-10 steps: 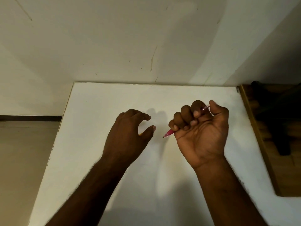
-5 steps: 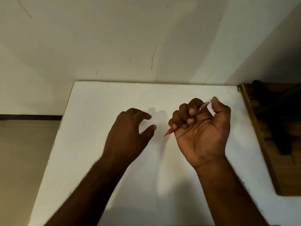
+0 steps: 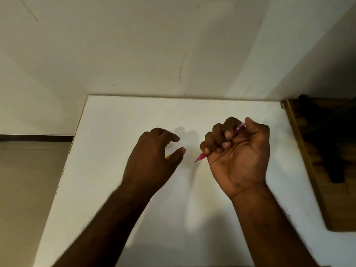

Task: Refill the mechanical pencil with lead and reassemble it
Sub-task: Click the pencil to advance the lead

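Observation:
My right hand (image 3: 238,153) is held palm-up in a fist around a pink mechanical pencil (image 3: 201,156). The pencil's dark tip sticks out to the lower left. Its clear upper end (image 3: 239,127) shows between my index finger and thumb, and the thumb tip sits at that end. To the left, my left hand (image 3: 154,157) arches palm-down over the white table (image 3: 115,132), with thumb and index finger apart. A small yellow thing (image 3: 168,156) peeks out from under the left palm beside the thumb. What it is cannot be made out.
The table stands against a pale wall (image 3: 173,45). A wooden piece of furniture (image 3: 316,170) holding dark objects adjoins the table's right edge. Beige floor (image 3: 28,189) lies beyond the left edge.
The yellow sliver under my left palm has come into sight. My right hand has tilted slightly, with the thumb staying at the pencil's upper end.

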`<control>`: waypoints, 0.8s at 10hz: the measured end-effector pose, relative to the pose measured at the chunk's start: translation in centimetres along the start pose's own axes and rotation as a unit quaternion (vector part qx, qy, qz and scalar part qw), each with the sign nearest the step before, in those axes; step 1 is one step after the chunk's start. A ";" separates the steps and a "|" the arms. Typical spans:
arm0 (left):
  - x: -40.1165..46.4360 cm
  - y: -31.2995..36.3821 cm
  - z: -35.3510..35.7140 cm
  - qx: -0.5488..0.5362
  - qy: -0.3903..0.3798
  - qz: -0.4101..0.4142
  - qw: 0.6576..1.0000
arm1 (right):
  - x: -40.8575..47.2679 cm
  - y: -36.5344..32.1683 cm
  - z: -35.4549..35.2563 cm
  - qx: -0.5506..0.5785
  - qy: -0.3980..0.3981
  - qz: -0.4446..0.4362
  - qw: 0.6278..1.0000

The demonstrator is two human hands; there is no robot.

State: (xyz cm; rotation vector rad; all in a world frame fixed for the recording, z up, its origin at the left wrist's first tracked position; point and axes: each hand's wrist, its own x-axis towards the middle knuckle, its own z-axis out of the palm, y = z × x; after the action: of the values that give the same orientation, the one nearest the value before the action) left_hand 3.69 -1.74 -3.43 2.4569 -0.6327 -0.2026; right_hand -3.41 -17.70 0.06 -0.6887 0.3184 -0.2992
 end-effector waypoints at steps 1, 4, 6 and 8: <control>0.0 0.0 0.0 0.001 0.003 0.000 1.000 | -0.1 0.2 -0.1 0.010 -0.002 0.011 1.000; -0.1 0.0 0.0 -0.003 -0.001 -0.001 1.000 | 0.0 0.1 0.3 -0.011 0.021 0.000 1.000; -0.1 0.0 0.0 -0.004 0.001 -0.001 1.000 | 0.0 0.3 0.4 -0.024 0.028 -0.001 0.999; -0.1 -0.1 0.0 -0.001 0.003 0.003 1.000 | -0.1 0.5 0.4 -0.050 0.022 0.010 0.998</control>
State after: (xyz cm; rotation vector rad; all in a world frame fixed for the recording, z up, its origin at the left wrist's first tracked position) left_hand 3.63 -1.62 -3.53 2.4528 -0.6367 -0.1934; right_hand -3.27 -17.06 0.07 -0.7783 0.3838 -0.2817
